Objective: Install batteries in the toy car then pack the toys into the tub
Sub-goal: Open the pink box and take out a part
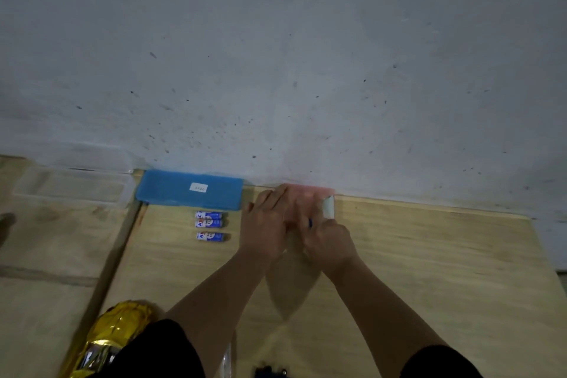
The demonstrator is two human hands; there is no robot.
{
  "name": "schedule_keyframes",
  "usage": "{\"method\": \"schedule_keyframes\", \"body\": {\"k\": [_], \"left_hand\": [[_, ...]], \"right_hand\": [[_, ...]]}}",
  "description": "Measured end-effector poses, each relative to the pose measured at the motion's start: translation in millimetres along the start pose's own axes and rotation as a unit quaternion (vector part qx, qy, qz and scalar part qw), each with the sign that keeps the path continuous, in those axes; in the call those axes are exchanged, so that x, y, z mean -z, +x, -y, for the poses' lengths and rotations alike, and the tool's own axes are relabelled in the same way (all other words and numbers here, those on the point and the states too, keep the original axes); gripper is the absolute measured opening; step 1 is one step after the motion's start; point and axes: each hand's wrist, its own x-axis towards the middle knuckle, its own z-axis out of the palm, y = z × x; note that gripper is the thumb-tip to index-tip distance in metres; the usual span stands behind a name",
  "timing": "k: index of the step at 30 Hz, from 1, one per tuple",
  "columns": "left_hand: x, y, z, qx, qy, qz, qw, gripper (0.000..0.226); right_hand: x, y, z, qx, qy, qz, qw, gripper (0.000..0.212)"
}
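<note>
Against the far edge of the wooden board [429, 255], at about 12 o'clock from the person, both hands meet over a pink case [310, 190] that lies along the foot of the grey wall [276, 55]. The left hand [267, 224] rests on the case's left part with its fingers stretched forward and flat. The right hand [328, 239] is curled, pinching a small pale piece [329, 207] upright at the case's right end; something blue [310, 222] shows between its fingers, too small to identify.

At 9 o'clock from the hands lie three blue-and-white batteries [211, 225], well clear of any finger: two touching side by side, the third just below them. Just beyond them, at 10 o'clock, a blue case [171, 190] with a white label sits against the wall, and a clear plastic tub [70, 186] stands further left. A dark toy [270, 371], blurred, shows at 6 o'clock by the frame's bottom edge, and gold foil [113, 337] at 7 o'clock.
</note>
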Motion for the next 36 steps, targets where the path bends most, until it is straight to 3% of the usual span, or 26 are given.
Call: {"method": "schedule_keyframes", "body": {"k": [4,10,13,16,20,25,28,31,36], "left_hand": [[-4,-2,-5,0.026,-0.014,-0.013,0.999,0.064],[-3,-1,-7,0.040,-0.026,-0.018,0.999,0.061],[-5,0,-5,0.042,-0.028,-0.010,0.999,0.061],[-5,1,-3,0.033,-0.018,0.001,0.999,0.061],[-7,2,-3,0.024,-0.020,-0.012,0.999,0.060],[-21,-7,2,-0.004,-0.017,-0.143,0.990,0.087],[-23,-10,2,-0.014,-0.014,-0.195,0.981,0.084],[-20,-11,-3,0.006,0.000,-0.173,0.985,0.090],[-2,0,0,0.019,0.026,-0.121,0.992,0.111]], "right_hand": [[0,2,-5,0.047,-0.014,-0.043,0.998,0.043],[-18,9,-4,0.067,-0.027,-0.043,0.996,0.061],[-14,12,-6,0.069,-0.023,-0.048,0.996,0.050],[-2,13,-16,0.097,-0.048,-0.066,0.992,0.073],[16,13,-31,0.158,-0.093,-0.109,0.977,0.054],[12,13,-35,0.137,-0.090,-0.153,0.974,0.039],[19,18,-42,0.118,-0.101,-0.180,0.971,0.040],[34,21,-50,0.088,-0.092,-0.196,0.972,0.054],[30,8,-49,0.124,-0.060,-0.271,0.953,0.042]]}}
